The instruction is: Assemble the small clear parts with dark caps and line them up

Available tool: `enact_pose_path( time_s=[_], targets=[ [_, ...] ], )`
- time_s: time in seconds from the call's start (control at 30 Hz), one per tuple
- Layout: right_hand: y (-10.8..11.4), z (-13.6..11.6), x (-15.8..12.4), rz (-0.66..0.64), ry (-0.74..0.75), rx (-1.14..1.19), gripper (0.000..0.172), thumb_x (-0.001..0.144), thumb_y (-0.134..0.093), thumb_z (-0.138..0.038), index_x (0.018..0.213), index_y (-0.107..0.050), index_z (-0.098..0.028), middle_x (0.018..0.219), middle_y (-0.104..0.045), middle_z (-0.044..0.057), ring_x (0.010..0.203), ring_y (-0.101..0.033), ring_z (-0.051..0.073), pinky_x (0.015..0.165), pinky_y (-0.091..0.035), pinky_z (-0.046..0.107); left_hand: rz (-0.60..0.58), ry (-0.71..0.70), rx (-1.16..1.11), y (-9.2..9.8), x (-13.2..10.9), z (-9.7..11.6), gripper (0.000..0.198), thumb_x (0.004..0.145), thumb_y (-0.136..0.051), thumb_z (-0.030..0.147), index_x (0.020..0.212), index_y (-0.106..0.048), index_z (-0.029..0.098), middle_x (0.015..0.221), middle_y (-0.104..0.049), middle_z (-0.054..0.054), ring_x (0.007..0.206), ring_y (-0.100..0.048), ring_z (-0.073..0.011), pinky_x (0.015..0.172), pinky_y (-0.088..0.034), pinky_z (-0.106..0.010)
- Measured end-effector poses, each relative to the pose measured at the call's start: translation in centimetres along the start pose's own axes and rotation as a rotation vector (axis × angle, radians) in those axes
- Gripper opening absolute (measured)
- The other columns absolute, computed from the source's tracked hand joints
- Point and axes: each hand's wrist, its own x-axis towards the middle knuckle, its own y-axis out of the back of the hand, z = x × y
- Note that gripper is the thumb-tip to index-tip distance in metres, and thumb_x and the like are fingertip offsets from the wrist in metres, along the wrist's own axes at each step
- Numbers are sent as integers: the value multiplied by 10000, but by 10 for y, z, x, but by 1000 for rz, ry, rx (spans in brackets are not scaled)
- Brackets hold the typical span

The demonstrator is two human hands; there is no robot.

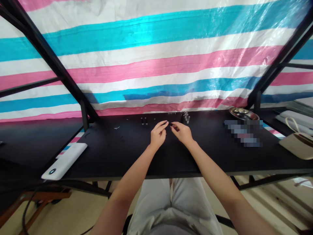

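Both of my hands are raised just above a black table (137, 156), close together near its middle. My left hand (158, 133) pinches thumb and forefinger on a tiny dark part too small to name. My right hand (181, 132) pinches another small dark piece (170, 124), its tip almost touching the left fingers. Just beyond the hands, small dark parts (171, 114) stand in a row, with two more dark pieces (144, 121) to the left and a few small clear vials (187, 117) to the right.
A white power bank (65, 161) lies at the table's front left edge with a cable hanging down. A metal dish (243, 113) sits at the back right, a blurred patch before it. A beige object (297, 144) lies far right. Black frame posts (84, 119) flank the striped tarpaulin behind.
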Motion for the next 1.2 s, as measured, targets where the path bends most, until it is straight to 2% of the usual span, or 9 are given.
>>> enact_pose_path(
  time_s=[0.13, 0.27, 0.4, 0.5, 0.6, 1.0, 1.2],
  targets=[
    [-1, -1, 1, 5, -9, 34, 246, 812, -505, -346, 946, -643, -192, 748, -668, 25, 582, -575, 115, 584, -439, 221, 2, 80, -52, -1, 0, 4, 321, 842, -439, 182, 1106, -616, 222, 1164, -582, -76, 542, -566, -24, 510, -510, -168],
    [-2, -2, 0, 9, -25, 100, 233, 797, -520, -339, 922, -641, -183, 729, -659, 21, 554, -556, 108, 571, -439, 219, 43, 294, -165, -3, 3, 6, 437, 812, -532, 278, 1240, -477, 217, 1106, -598, -79, 489, -548, -19, 475, -497, -163],
    [-5, -1, 0, -35, -4, 140, 245, 790, -518, -325, 950, -640, -184, 774, -665, 31, 582, -566, 111, 599, -459, 227, -34, 437, -192, -3, 5, 2, 355, 735, -622, 384, 1004, -591, 155, 936, -626, -55, 413, -495, -14, 379, -426, -148],
    [-7, 0, 0, -51, 25, 160, 253, 797, -500, -310, 967, -641, -185, 818, -669, 41, 617, -581, 118, 619, -473, 235, -68, 427, -187, -2, 6, -1, 296, 723, -625, 413, 845, -626, 144, 909, -614, -45, 394, -470, -7, 338, -374, -149],
    [-7, 0, 0, -55, 38, 162, 257, 806, -482, -304, 968, -644, -186, 827, -669, 46, 629, -586, 124, 634, -483, 247, -75, 420, -188, -1, 7, -1, 276, 724, -624, 415, 768, -640, 143, 855, -602, -31, 375, -457, -8, 321, -342, -161],
    [-7, -1, -1, -118, 38, 174, 270, 795, -497, -275, 1022, -614, -187, 874, -662, 39, 593, -558, 107, 619, -479, 241, -56, 480, -132, 0, 7, -4, 319, 697, -627, 459, 717, -644, 141, 707, -603, -14, 366, -431, -28, 348, -318, -178],
    [-3, -1, 0, -158, 40, 99, 257, 792, -504, -265, 1017, -613, -203, 883, -657, 23, 556, -535, 96, 587, -460, 235, 1, 512, 89, 7, 12, -24, 333, 704, -601, 459, 737, -667, 134, 516, -526, 27, 418, -410, -59, 433, -316, -193]
  ],
)
